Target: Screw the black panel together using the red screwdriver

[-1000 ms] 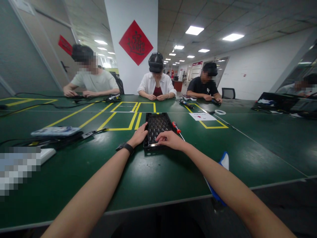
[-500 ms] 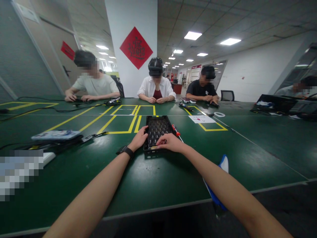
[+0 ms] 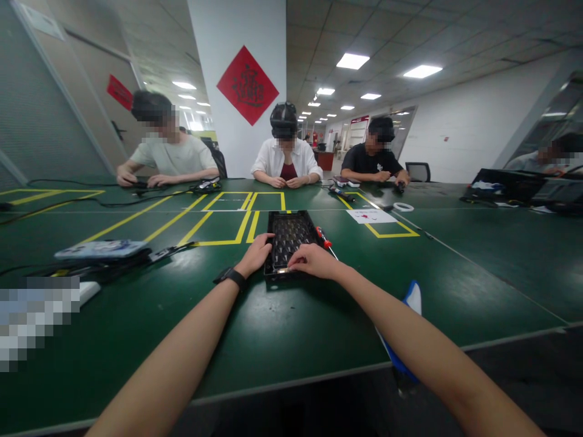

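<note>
I read the black tray [image 3: 291, 227] at the middle of the tabletop [image 3: 282, 328]. The left hand [image 3: 255, 255] lies released against its left rim. The right hand [image 3: 314, 261] curls its fingertips onto the near row (I cannot tell whether it grasps anything). A red-handled screwdriver [image 3: 322, 235] lies just right of the tray.

Centre frame, the tray [image 3: 291, 233] reads as black plastic, matt, its floor a fine moulded grid. The table [image 3: 282, 328] beneath is smooth green with a soft sheen that catches the ceiling lights. Just right of the tray, the screwdriver [image 3: 324, 238] shows a glossy red plastic handle and a thin bare-metal shaft. Further right lies a sheet of paper [image 3: 373, 216], white and matt. Lower right, a blue-and-white piece [image 3: 412, 300] looks like shiny plastic.
</note>
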Demonstrator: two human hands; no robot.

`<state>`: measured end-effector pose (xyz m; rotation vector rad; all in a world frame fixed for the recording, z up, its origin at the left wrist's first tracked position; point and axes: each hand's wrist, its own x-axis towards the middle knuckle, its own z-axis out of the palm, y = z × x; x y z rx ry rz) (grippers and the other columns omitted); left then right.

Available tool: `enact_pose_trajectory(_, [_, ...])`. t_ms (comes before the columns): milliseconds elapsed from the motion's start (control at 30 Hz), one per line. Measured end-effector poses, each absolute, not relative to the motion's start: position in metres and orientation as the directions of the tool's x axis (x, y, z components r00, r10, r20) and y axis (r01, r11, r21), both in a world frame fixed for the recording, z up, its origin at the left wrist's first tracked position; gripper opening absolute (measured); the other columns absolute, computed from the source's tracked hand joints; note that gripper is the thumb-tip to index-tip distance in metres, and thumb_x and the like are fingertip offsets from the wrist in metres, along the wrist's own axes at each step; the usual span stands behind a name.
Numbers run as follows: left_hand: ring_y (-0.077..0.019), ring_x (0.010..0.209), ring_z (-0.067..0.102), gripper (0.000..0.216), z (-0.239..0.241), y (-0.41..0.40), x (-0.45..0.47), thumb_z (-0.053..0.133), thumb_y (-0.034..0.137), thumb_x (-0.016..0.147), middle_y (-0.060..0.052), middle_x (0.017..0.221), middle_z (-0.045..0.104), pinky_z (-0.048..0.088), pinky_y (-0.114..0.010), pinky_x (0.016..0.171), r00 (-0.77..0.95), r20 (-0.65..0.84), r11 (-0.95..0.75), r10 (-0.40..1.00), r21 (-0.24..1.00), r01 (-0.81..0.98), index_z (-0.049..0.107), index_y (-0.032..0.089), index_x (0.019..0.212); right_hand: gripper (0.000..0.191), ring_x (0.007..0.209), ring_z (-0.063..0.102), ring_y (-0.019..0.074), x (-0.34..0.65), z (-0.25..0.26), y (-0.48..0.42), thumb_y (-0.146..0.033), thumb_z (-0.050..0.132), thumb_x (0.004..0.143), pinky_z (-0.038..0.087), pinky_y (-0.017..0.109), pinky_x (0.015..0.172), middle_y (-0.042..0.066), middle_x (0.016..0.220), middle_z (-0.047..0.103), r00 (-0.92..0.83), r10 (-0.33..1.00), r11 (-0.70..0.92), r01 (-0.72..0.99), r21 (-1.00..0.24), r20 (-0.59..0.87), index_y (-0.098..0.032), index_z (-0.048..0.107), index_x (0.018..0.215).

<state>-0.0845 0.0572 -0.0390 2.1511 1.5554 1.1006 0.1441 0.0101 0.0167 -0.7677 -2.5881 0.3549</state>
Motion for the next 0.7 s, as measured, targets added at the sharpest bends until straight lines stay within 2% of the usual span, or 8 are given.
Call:
enact_pose_trajectory(433, [-0.0219,0.114,0.046,0.046,-0.0431,0.0622,-0.0868,0.034,0.019,0.075,-0.011,0.117,0.055,0.035,-0.037,0.104,0.163,0.430,-0.406,0.888,0.566,0.717,0.055,0.010,0.115,0.021,0.073,0.055,0.0126,0.1449,0.0171,0.0086,-0.029,0.066,0.076,0.040,0.024,0.071,0.005,0.079,0.066,-0.743,0.559,0.815,0.411,-0.408,0.369,-0.017,0.071,0.091])
enact_pose_trajectory(700, [-0.0215,0.114,0.046,0.044,-0.0427,0.0620,-0.0865,0.034,0.018,0.075,-0.010,0.115,0.055,0.034,-0.037,0.103,0.163,0.419,-0.398,0.893,0.570,0.719,0.056,0.013,0.113,0.019,0.067,0.052,0.0110,0.1441,0.0183,0.0077,-0.031,0.065,0.077,0.039,0.023,0.068,0.004,0.075,0.062,-0.751,0.571,0.810,0.453,-0.371,0.331,-0.018,0.073,0.088])
